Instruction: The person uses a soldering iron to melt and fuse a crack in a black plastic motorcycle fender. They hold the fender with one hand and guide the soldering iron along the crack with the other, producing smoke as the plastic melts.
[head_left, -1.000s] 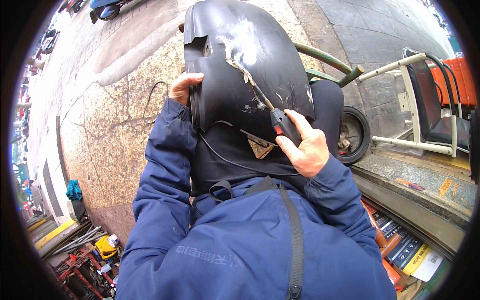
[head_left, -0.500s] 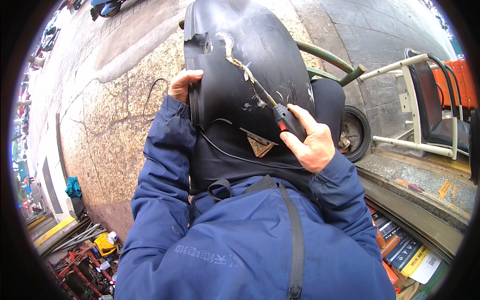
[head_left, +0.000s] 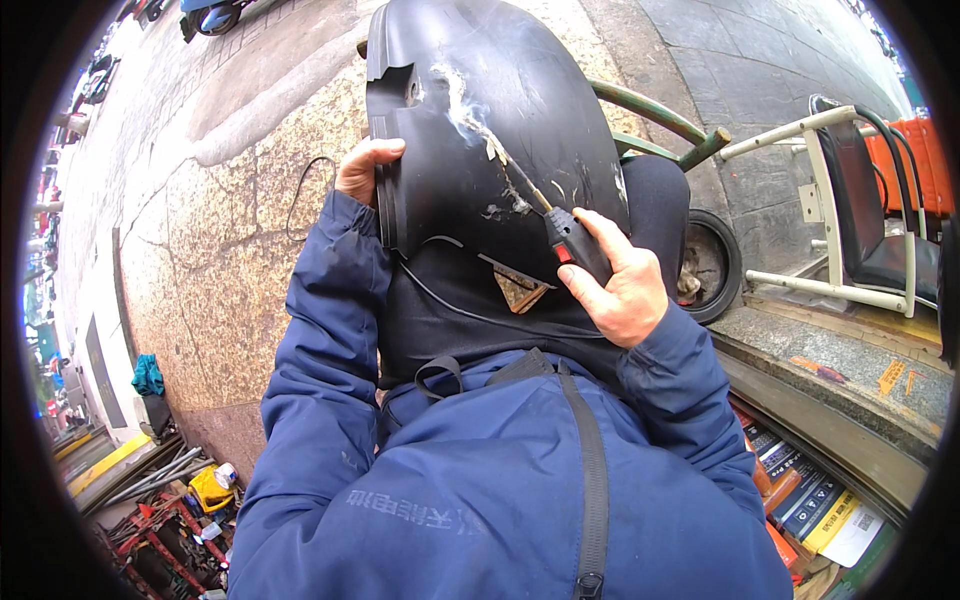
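A large curved black plastic panel [head_left: 540, 110] rests across my lap, with a whitish, rough seam running down its upper face. My left hand [head_left: 369, 170] grips the panel's left edge, thumb on top and the other fingers hidden beneath. In my right hand [head_left: 628, 287] is a soldering iron [head_left: 577, 247] with a black handle and a red switch. Its metal shaft points up and left, and the residue-coated tip touches the seam. A thin wisp of bluish smoke [head_left: 468, 118] rises there. The black cord [head_left: 460, 303] runs over my thighs.
A chair with a pale metal frame [head_left: 835, 200] stands at the right, near a tyre [head_left: 712, 265] on the ground. Green bars [head_left: 655, 112] stick out beyond the panel. Cluttered tools [head_left: 170, 530] lie lower left, and boxes [head_left: 800, 500] lower right. A scooter wheel [head_left: 215, 18] shows far left.
Smoke now shows more plainly at the iron's tip. Whitish residue around the tip looks slightly shifted. Both hands stay almost where they were.
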